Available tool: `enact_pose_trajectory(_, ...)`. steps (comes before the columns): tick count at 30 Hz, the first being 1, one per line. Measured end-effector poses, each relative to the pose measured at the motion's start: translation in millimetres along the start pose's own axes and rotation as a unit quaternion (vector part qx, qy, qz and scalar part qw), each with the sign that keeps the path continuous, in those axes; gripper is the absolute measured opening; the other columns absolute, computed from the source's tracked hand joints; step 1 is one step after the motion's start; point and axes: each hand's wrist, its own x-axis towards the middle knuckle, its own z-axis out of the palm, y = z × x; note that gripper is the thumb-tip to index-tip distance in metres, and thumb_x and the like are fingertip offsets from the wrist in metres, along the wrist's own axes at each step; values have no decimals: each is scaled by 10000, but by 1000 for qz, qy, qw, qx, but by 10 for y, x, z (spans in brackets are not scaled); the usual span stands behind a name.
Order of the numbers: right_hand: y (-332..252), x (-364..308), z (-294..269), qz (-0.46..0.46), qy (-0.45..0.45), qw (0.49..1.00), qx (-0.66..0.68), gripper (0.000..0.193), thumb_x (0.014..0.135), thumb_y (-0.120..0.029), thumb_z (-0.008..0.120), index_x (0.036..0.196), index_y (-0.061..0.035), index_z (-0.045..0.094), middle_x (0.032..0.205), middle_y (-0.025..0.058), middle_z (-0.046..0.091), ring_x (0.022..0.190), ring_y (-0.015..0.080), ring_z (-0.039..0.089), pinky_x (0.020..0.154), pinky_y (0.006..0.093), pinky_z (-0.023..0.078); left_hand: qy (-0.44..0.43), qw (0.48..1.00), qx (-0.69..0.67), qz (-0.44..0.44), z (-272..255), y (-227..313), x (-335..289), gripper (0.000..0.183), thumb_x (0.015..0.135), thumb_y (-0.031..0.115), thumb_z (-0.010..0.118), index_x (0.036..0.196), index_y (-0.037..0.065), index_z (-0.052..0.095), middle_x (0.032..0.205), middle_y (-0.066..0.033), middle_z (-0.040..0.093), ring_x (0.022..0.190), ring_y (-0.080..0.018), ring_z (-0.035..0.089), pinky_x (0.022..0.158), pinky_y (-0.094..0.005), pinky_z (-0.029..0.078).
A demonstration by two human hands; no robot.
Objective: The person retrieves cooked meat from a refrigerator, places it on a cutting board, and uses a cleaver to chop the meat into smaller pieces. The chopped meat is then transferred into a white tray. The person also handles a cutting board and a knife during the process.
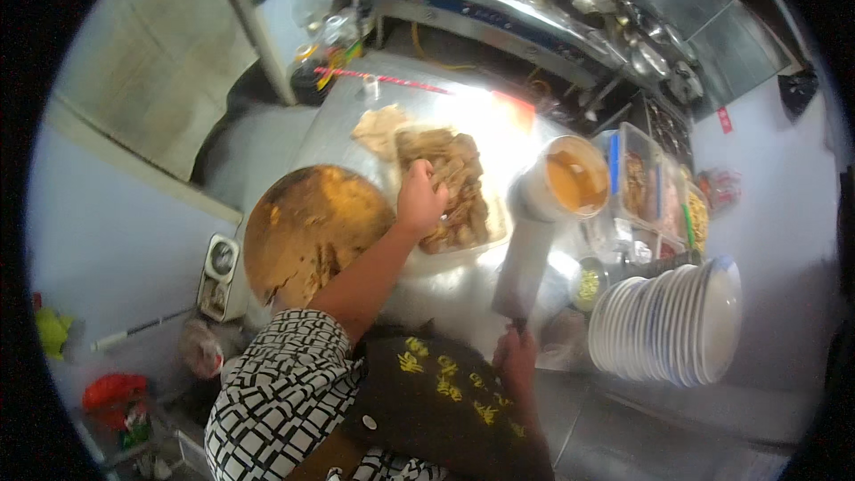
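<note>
My left hand (422, 199) reaches over a shallow clear tray (472, 252) heaped with brown pieces of what looks like cooked meat (463, 200). Its fingers are curled and bent down against the pile; what lies between them is hidden. Low on the right, my right hand (515, 356) is wrapped round the dark handle of a cleaver (524, 272). The broad blade points away from me, flat and hazy, just below a tub of orange-brown sauce (573, 182). Under my left forearm lies a round wooden chopping board (303, 223) with dark scraps on it.
A row of stacked white plates (663, 325) stands at the right, by a bowl of chopped green bits (588, 287). Plastic food containers (634, 180) line the right side. A pale cloth (378, 129) lies beyond the tray. A steel stove (499, 4) with woks runs along the back.
</note>
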Motion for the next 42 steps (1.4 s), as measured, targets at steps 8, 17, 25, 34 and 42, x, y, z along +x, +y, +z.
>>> enact_pose_trajectory(8, -54, 185, 184, -33, -31, 999, -17, 221, 979, -237, 509, 1059, -31, 523, 687, 27, 511, 414, 116, 449, 361, 285, 376, 127, 978, 164, 6, -791, -900, -986, 326, 854, 117, 570, 1175, 69, 534, 1078, -216, 565, 1000, -399, 538, 841, -469, 446)
enact_pose_trajectory(17, -197, 333, 436, -11, -81, 997, 4, 227, 960, -241, 535, 1052, -33, 528, 652, 20, 501, 392, 109, 438, 344, 267, 350, 197, 948, 246, -41, -696, -1223, -448, 404, 839, 150, 593, 1236, 111, 526, 1078, -191, 530, 985, -382, 511, 841, -477, 421)
enact_pose_trajectory(25, -163, 266, 394, -7, -45, 998, -44, 194, 938, -220, 531, 1026, -49, 552, 634, 10, 498, 393, 104, 428, 349, 254, 333, 119, 969, 215, 30, -526, -970, -1, 489, 798, 204, 629, 1254, 74, 508, 1269, -173, 490, 1181, -347, 458, 988, -484, 352)
enact_pose_trajectory(34, -214, 171, 293, 4, -41, 999, -19, 182, 958, -219, 548, 981, -38, 544, 634, 24, 512, 458, 117, 493, 404, 275, 391, -138, 916, 327, 184, 146, -732, 1286, 238, 853, 100, 510, 1078, 60, 576, 1146, -135, 574, 1135, -269, 510, 935, -411, 403)
enact_pose_trajectory(42, 0, 77, 215, 0, -1, 1000, -21, 190, 937, -209, 552, 1027, -42, 539, 634, 24, 496, 430, 121, 455, 381, 273, 374, -118, 875, 405, 238, 233, -796, 1395, 187, 891, 114, 460, 1024, 96, 590, 1033, -75, 586, 1059, -241, 529, 908, -414, 378)
